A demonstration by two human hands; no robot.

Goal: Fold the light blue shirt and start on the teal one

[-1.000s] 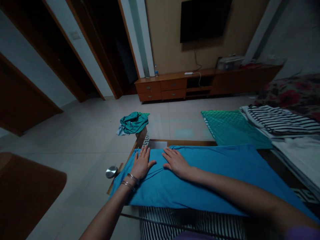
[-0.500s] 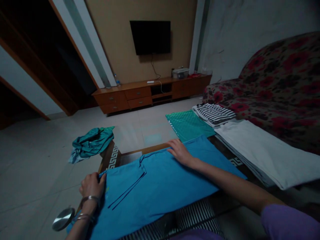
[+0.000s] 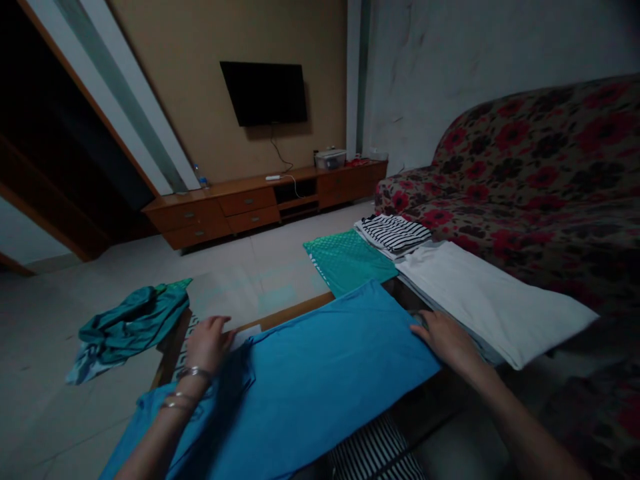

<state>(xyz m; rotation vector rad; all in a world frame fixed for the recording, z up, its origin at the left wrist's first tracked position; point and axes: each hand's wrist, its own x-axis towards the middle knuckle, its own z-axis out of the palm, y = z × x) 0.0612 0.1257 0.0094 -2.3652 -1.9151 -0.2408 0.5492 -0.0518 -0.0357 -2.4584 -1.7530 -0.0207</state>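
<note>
The desk [image 3: 295, 313] is carrying the blue cloth [image 3: 330, 367], which is lying spread across it, and white clothes [image 3: 485, 293] are lying just beside its right end. The right hand [image 3: 440, 333] is resting at this end with half-bent fingers; whether it is pinching, I cannot tell. The left hand [image 3: 207, 343] is curling loosely over the left part, its hold unclear. In my judgement, both hands should be pulling evenly and gently, flattening the small fold there.
</note>
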